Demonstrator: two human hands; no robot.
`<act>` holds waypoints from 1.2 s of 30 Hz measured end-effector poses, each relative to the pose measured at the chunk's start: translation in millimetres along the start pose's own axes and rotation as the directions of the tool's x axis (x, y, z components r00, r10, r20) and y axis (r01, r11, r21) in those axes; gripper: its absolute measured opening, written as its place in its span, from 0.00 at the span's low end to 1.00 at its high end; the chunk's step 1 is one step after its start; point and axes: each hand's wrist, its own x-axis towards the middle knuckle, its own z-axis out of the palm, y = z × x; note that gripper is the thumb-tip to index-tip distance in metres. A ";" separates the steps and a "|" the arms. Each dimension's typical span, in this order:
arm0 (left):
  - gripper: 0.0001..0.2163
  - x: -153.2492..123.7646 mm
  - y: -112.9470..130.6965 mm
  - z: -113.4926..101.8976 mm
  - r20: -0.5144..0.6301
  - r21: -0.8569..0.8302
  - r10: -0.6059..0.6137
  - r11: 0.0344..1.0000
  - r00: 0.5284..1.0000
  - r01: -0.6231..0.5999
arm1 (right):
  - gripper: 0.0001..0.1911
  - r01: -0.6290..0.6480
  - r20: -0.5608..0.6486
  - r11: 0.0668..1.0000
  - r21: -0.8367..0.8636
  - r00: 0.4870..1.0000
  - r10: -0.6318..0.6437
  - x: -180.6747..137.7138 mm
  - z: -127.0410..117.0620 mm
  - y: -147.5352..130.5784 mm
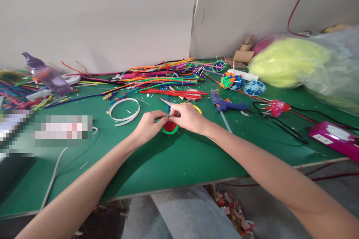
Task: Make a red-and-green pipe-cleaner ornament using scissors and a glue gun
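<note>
My left hand and my right hand meet over the green table, fingertips pinched together. Between them is a small round craft piece, red inside with a green fuzzy rim. Its upper part is hidden behind my fingers, so exactly what each fingertip pinches is hard to make out. Just behind my right hand lie scissors, with the blades pointing left and a yellow handle partly covered by the hand. A blue glue gun with a clear glue stick rests to the right.
Bundles of colourful pipe cleaners lie along the back. A white strip coil sits left of my hands, beyond it a purple bottle. Decorated balls, a yellow-green bag, black cable and a magenta power strip occupy the right.
</note>
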 end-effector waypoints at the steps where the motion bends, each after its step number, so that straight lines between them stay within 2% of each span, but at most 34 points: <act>1: 0.13 0.1 -0.1 -0.5 0.002 0.008 0.000 1.000 1.000 0.000 | 0.07 -0.005 -0.001 1.000 0.007 1.000 0.005 0.7 -0.8 -0.3; 4: 0.13 1.0 0.0 -3.3 0.005 -0.007 0.009 1.000 1.000 -0.009 | 0.06 -0.100 0.053 0.982 0.162 0.994 0.092 3.6 -8.7 -3.9; 7: 0.12 1.8 0.8 -6.7 -0.027 -0.034 0.008 0.999 1.000 -0.009 | 0.05 -0.244 0.155 0.903 0.353 0.967 0.201 5.1 -22.4 -11.3; 10: 0.12 1.7 1.0 -8.3 -0.119 -0.020 0.001 1.000 0.993 -0.003 | 0.08 -0.307 0.172 0.864 0.399 0.951 0.258 4.5 -30.4 -16.3; 13: 0.12 1.1 0.0 -7.0 -0.193 -0.001 0.022 1.000 0.981 -0.023 | 0.06 -0.294 0.180 0.884 0.363 0.953 0.243 3.6 -26.5 -15.3; 18: 0.09 0.2 -2.8 -3.2 -0.213 0.050 0.062 0.997 0.975 -0.052 | 0.09 -0.241 0.096 0.935 0.258 0.970 0.224 3.6 -12.7 -10.1; 25: 0.07 -3.0 -6.2 -0.9 -0.205 0.161 0.262 0.959 0.943 -0.232 | 0.08 -0.131 0.014 0.980 0.147 0.991 0.131 2.5 -8.6 -5.7; 32: 0.07 -3.7 -4.8 0.4 -0.256 0.220 0.249 0.956 0.934 -0.194 | 0.08 -0.138 0.029 0.971 0.193 0.990 0.135 1.7 -8.4 -7.3; 36: 0.07 -4.3 -2.2 -2.1 -0.224 0.202 0.249 0.958 0.942 -0.205 | 0.08 -0.105 0.006 0.982 0.156 0.994 0.106 2.4 -7.7 -5.9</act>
